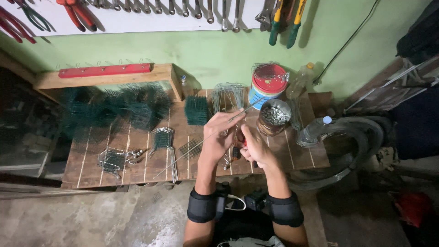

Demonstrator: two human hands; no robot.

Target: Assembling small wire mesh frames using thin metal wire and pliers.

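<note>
Over a wooden desk (pixel 137 169), the left hand (pixel 218 137) pinches a long wire (pixel 201 139); the right hand (pixel 256 148) grips red-handled pliers (pixel 238 145) at it. Bent wire pieces (pixel 162 139) lie finished to the left; green mesh (pixel 114 107) waits at far left.

Both forearms are bare, with no sleeves reaching them. Each carries a broad black padded band (pixel 201 206) near the elbow, low in the middle of the frame; the second band (pixel 285 210) sits to its right. Both hands are bare, with no gloves. A pale garment edge (pixel 250 242) shows at the bottom edge.
</note>
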